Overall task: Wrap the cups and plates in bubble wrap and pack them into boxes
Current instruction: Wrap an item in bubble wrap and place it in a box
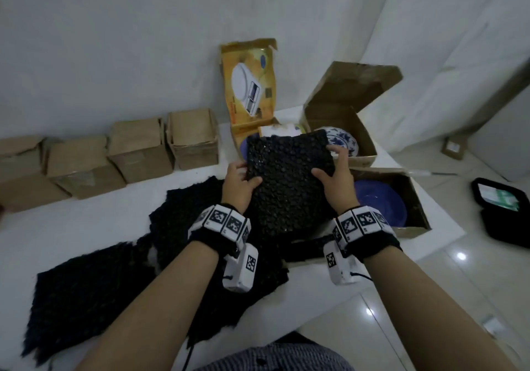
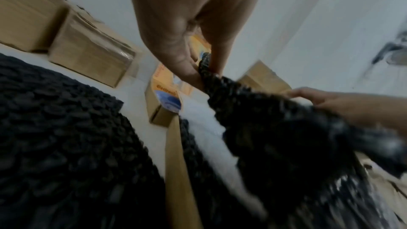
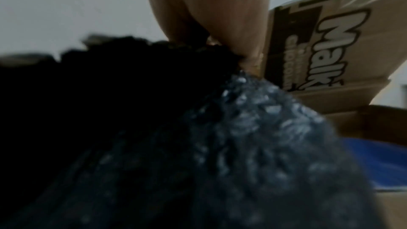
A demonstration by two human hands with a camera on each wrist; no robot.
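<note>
A sheet of black bubble wrap (image 1: 288, 181) is held up above the white table (image 1: 86, 227), in the middle of the head view. My left hand (image 1: 241, 180) grips its left edge, thumb on top, and my right hand (image 1: 335, 170) grips its right edge. In the left wrist view the left hand (image 2: 198, 65) pinches the bubble wrap (image 2: 275, 137) edge. The right wrist view shows the bubble wrap (image 3: 242, 145) up close, blurred. A blue plate (image 1: 381, 203) lies in an open box (image 1: 415, 198) at the right. A blue-and-white patterned plate (image 1: 342, 140) sits in another open box (image 1: 355, 124) behind it.
More black bubble wrap sheets (image 1: 114, 284) lie spread on the table toward the left. Several closed cardboard boxes (image 1: 137, 150) line the wall at the left. A yellow kitchen-scale box (image 1: 249, 84) stands open behind the held sheet. A black case (image 1: 504, 213) lies on the floor at the right.
</note>
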